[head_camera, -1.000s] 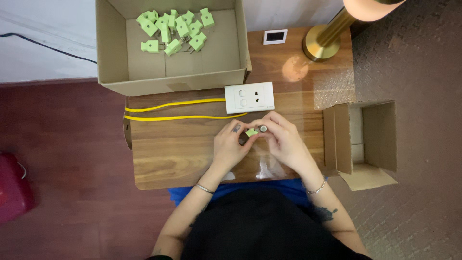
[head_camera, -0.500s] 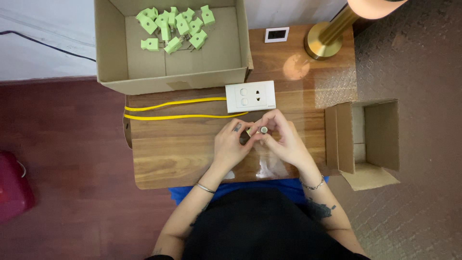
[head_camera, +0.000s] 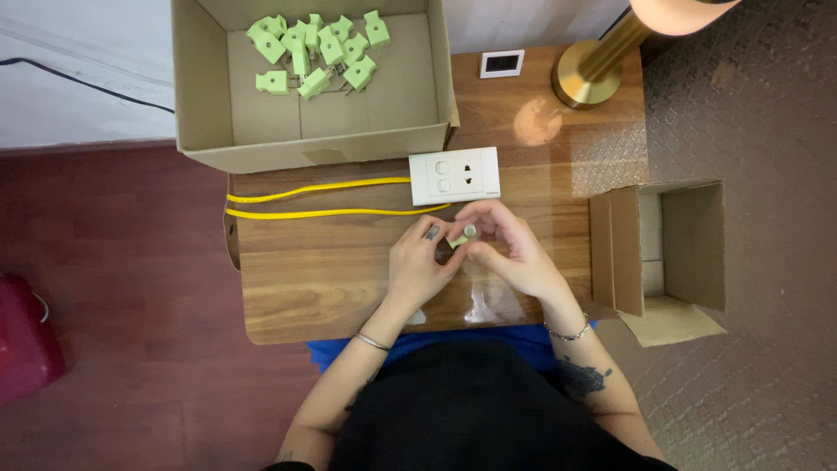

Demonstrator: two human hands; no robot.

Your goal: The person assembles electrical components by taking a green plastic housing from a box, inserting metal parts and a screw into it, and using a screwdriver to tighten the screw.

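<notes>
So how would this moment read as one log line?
left hand: pinching green part | right hand: on same part | wall socket: beside hands | open box: green parts

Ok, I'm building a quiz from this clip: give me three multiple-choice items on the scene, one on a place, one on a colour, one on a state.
1. Where do the loose green parts lie?
A. small box
B. big box
C. floor

2. What colour are the wires?
A. yellow
B. red
C. white

3. How is the small box?
A. taped shut
B. crushed flat
C. open

Answers:
1 B, they sit heaped inside the big box at the table's far edge.
2 A, both run yellow beside the socket plate.
3 C, its flaps stand open.
</notes>
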